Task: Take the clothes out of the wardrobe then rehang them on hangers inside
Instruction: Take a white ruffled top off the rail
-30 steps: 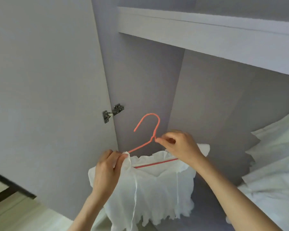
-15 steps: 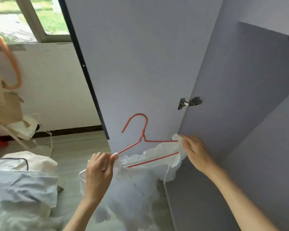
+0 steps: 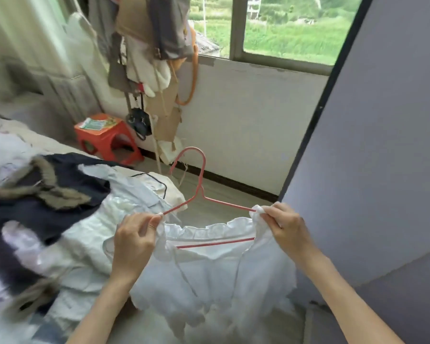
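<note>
A white ruffled garment (image 3: pixel 216 276) hangs on a red wire hanger (image 3: pixel 200 192) in front of me. My left hand (image 3: pixel 134 242) pinches the garment's left shoulder at the hanger's left end. My right hand (image 3: pixel 286 229) pinches the bunched white fabric at the hanger's right end. The hanger's hook points up, free of any rail. The open wardrobe door (image 3: pixel 372 135) stands at the right; the wardrobe's inside is out of view.
A bed (image 3: pixel 67 234) at the left carries a pile of dark and white clothes. A red stool (image 3: pixel 107 137) stands by the wall. Bags and clothes (image 3: pixel 149 58) hang near the window (image 3: pixel 288 28). Bare floor (image 3: pixel 219 197) lies behind the hanger.
My view has swung left, from the wardrobe's inside to the room and bed. Both hands still hold the garment on the hanger; my right hand moved from the hanger's neck to its right end.
</note>
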`<control>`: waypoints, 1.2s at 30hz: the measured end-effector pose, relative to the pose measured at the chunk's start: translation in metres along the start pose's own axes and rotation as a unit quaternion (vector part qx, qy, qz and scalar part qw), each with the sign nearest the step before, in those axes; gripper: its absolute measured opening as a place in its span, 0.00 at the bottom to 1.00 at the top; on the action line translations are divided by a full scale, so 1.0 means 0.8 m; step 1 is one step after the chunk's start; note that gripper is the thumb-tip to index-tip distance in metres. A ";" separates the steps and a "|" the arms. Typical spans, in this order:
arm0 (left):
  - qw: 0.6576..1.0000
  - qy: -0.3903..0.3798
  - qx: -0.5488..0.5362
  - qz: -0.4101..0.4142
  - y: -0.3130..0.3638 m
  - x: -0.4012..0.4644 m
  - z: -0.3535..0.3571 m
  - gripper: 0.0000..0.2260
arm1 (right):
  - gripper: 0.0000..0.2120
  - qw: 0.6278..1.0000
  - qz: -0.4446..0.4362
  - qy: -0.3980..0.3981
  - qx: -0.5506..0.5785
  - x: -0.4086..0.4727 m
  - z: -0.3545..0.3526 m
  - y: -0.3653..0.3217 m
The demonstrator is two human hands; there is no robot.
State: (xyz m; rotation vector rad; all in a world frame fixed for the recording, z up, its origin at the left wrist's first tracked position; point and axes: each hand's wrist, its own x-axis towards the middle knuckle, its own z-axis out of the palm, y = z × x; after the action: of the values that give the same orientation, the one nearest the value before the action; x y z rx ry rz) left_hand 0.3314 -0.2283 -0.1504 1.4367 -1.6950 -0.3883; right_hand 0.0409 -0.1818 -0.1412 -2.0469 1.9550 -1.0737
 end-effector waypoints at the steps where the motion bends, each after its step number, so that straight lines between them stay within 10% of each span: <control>1: 1.000 0.020 0.009 -0.007 -0.016 0.004 -0.020 0.05 | 0.10 1.000 -0.024 0.005 0.010 0.016 0.021 -0.018; 20: 0.921 0.319 0.163 -0.151 -0.187 -0.043 -0.300 0.16 | 0.17 0.933 -0.330 0.025 0.141 0.155 0.292 -0.352; 36: 0.793 0.475 0.376 -0.057 -0.196 0.103 -0.517 0.13 | 0.20 0.867 -0.378 0.032 0.323 0.321 0.359 -0.619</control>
State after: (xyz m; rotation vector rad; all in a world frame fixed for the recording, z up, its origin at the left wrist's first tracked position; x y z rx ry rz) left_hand 0.7503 -0.2321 0.0139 1.8164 -0.8967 0.9483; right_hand 0.5890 -0.4440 0.0134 -2.3437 0.5613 -1.6377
